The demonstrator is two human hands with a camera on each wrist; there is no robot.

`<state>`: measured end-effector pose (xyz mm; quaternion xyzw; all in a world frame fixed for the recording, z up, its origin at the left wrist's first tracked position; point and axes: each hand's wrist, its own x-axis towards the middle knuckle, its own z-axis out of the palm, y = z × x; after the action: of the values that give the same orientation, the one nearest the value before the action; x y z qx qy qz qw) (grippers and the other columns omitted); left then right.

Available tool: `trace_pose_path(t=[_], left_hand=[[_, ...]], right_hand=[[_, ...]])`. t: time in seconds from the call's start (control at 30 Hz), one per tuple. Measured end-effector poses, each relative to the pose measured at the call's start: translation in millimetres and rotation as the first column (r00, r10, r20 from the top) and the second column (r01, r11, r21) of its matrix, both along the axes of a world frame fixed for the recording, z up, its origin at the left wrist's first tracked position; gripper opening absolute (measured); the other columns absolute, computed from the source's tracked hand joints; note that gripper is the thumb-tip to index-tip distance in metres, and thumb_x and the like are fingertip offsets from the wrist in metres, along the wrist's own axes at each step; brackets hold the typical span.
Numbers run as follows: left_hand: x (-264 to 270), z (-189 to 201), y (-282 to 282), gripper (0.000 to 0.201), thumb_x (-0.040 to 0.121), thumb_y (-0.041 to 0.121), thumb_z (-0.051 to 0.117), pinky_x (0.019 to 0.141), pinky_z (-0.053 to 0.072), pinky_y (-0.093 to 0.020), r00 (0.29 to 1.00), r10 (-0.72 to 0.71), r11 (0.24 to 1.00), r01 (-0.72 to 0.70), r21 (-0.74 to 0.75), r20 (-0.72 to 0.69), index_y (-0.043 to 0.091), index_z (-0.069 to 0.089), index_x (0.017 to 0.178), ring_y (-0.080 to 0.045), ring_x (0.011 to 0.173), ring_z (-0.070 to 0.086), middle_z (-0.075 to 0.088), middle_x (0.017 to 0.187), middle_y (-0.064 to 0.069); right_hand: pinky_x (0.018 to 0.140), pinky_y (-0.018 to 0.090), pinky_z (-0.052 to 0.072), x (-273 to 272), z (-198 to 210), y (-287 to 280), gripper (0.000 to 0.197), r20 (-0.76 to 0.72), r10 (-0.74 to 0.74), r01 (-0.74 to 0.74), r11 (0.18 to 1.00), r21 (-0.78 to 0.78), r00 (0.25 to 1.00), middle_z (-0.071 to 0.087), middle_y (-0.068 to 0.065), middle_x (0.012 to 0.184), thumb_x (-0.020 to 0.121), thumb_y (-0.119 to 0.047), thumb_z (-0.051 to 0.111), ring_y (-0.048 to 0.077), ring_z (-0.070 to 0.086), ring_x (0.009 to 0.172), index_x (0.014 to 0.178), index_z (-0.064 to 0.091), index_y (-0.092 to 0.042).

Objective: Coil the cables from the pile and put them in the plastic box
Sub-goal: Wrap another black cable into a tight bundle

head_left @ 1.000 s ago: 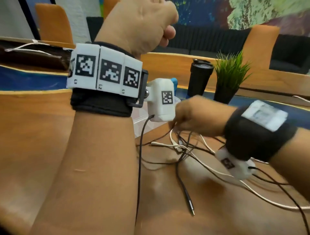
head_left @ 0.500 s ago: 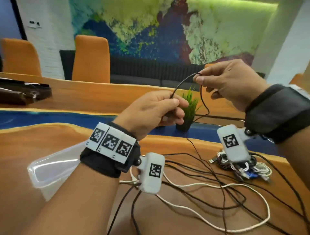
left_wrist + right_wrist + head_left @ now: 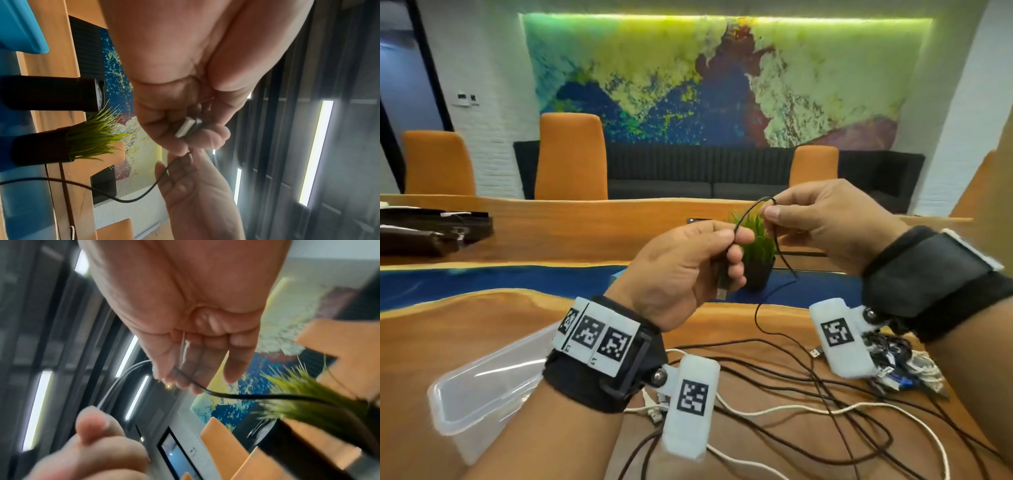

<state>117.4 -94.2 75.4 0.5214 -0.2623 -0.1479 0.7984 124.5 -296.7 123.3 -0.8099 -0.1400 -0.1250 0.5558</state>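
orange chairs line the far side; above the table [image 3: 465,329] my left hand [image 3: 681,270] grips a black cable's [image 3: 748,210] plug end — my right hand [image 3: 822,222] pinches its loop, box [image 3: 469,394] lower left.

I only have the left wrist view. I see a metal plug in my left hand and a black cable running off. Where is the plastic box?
Observer: The plastic box lies on the table, left of your left hand; I see nothing in it.
Operator: Is the right hand holding the same cable?
Observer: Yes, the right hand pinches the black cable, which arches between both hands.
Operator: What is left to coil?
Observer: Loose black cables and a white cable lie spread on the table, and a tangled pile sits below your right wrist.
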Motion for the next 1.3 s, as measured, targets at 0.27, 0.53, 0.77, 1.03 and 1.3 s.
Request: trace_pose_path(t=[0.27, 0.53, 0.77, 1.03, 1.3], left_hand=[[7, 2, 3, 0.023, 0.105, 0.020, 0.039, 0.067, 0.047, -0.026, 0.992, 0.124, 0.953, -0.130, -0.274, -0.037, 0.014, 0.060, 0.098, -0.010, 0.063, 0.054, 0.057, 0.077, 0.001], [5, -7, 2, 0.020, 0.104, 0.012, 0.046, 0.089, 0.054, -0.025, 0.662, 0.244, 0.786, -0.563, 0.255, 0.709, 0.009, 0.066, 0.108, -0.006, 0.100, 0.068, 0.073, 0.106, 0.002], [-11, -1, -8, 0.028, 0.104, 0.010, 0.041, 0.064, 0.041, -0.009, 0.792, 0.029, 0.820, -0.368, 0.439, 0.610, 0.011, 0.069, 0.106, 0.006, 0.071, 0.056, 0.066, 0.080, 0.025], [-2, 3, 4, 0.026, 0.103, 0.016, 0.040, 0.091, 0.049, -0.025, 0.792, 0.302, 0.867, -0.459, 0.191, 0.531, 0.012, 0.065, 0.104, -0.003, 0.112, 0.063, 0.071, 0.119, 0.005], [-15, 1, -8, 0.034, 0.099, 0.027, 0.042, 0.073, 0.038, -0.033, 0.928, 0.063, 0.935, -0.184, 0.304, 0.368, 0.017, 0.073, 0.088, -0.017, 0.078, 0.049, 0.071, 0.098, -0.017]], right_hand=[[0.049, 0.022, 0.042, -8, -38, 24, 0.018, 0.001, 0.013, -0.013, 0.993, -0.118, 1.000, 0.059, 0.001, 0.071, 0.098, -0.022, 0.057, 0.005, 0.047, 0.054, 0.099, 0.074, -0.018], [0.063, 0.026, 0.050, -45, -26, 13, 0.013, 0.349, 0.118, 0.077, 0.865, -0.496, 0.930, 0.068, -0.011, 0.073, 0.089, -0.027, 0.065, 0.008, 0.063, 0.075, 0.081, 0.074, -0.029], [0.068, 0.027, 0.054, -30, -44, 1, 0.002, 0.629, -0.080, 0.194, 0.974, -0.115, 0.773, 0.069, -0.006, 0.081, 0.088, -0.019, 0.071, 0.012, 0.065, 0.079, 0.087, 0.072, -0.018], [0.074, 0.040, 0.051, -31, -61, 23, 0.017, 0.254, 0.122, 0.050, 0.813, -0.580, 0.960, 0.066, -0.009, 0.083, 0.097, -0.032, 0.056, 0.008, 0.059, 0.081, 0.094, 0.071, -0.025], [0.074, 0.039, 0.052, -32, -44, 4, 0.018, 0.529, -0.158, 0.288, 0.942, -0.172, 0.834, 0.069, -0.007, 0.081, 0.097, -0.022, 0.057, 0.011, 0.063, 0.082, 0.090, 0.074, -0.025]])
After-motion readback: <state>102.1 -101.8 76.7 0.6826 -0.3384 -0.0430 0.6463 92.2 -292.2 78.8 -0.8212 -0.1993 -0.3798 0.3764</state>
